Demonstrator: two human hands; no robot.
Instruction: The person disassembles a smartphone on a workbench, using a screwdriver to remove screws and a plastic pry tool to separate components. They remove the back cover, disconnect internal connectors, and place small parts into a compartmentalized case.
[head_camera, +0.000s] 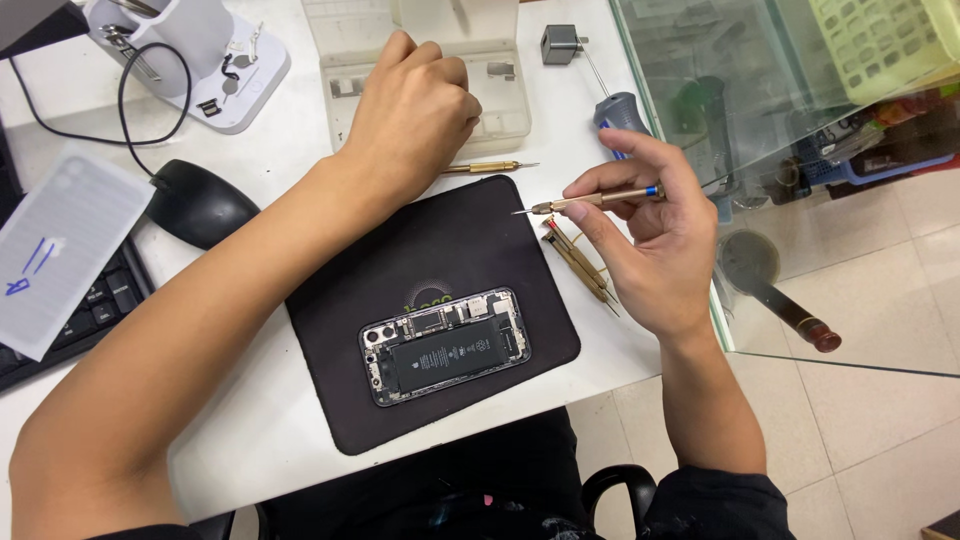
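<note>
The left hand (415, 110) hides part of the clear parts tray (420, 60).

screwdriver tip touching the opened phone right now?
No. The right hand holds the screwdriver above the mat, its tip well clear of the opened phone.

- The precision screwdriver (598, 198) pinched in my right hand (655, 235) is brass-gold with a blue ring near its end.
- My mat (330, 330) is plain black, on a white desk (290, 150).
- The opened phone (446, 346) shows a black battery amid silver and grey parts.
- By my left hand (412, 115) sits a translucent, whitish parts box (500, 70).
- The mouse (200, 204) is black.
- Another screwdriver handle (620, 112) is grey and blue.
</note>
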